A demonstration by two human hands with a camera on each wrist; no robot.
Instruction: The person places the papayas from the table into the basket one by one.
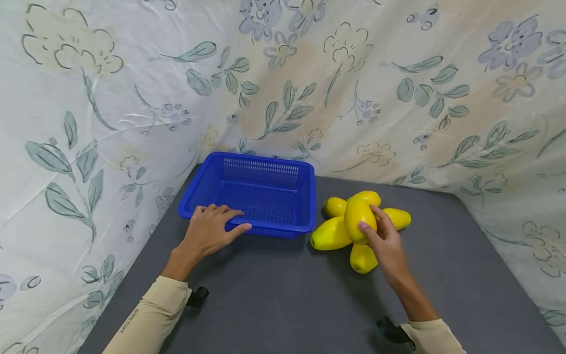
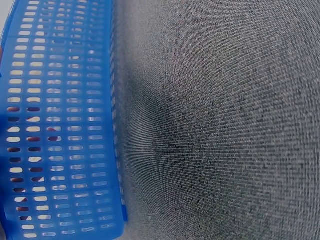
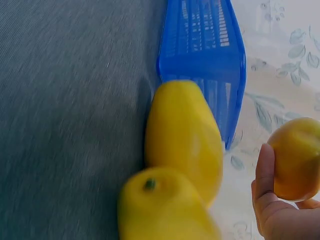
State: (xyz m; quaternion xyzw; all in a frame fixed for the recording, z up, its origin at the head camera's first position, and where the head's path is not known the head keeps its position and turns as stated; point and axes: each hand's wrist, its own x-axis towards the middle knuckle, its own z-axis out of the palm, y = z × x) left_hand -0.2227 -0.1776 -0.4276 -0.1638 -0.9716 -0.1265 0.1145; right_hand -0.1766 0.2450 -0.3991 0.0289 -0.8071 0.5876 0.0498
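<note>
A blue plastic basket (image 1: 305, 196) with slotted walls stands at the back left of the grey table. My left hand (image 1: 210, 232) holds its front rim near the left corner, fingers reaching inside; through the slots in the left wrist view, parts of them show. My right hand (image 1: 391, 248) grips a smooth yellow papaya (image 1: 357, 216) between thumb and fingers, raised over several others. Among those, one papaya (image 1: 329, 234) lies nearest the basket and another papaya (image 1: 363, 259) points toward me. The right wrist view shows the held papaya (image 3: 296, 162) against the cloth backdrop.
Floral cloth (image 1: 283, 88) hangs behind the table and along its sides. The grey table surface (image 1: 283, 295) stretches toward me in front of the basket. A dark wrist camera mount sticks out by each sleeve (image 1: 155, 309).
</note>
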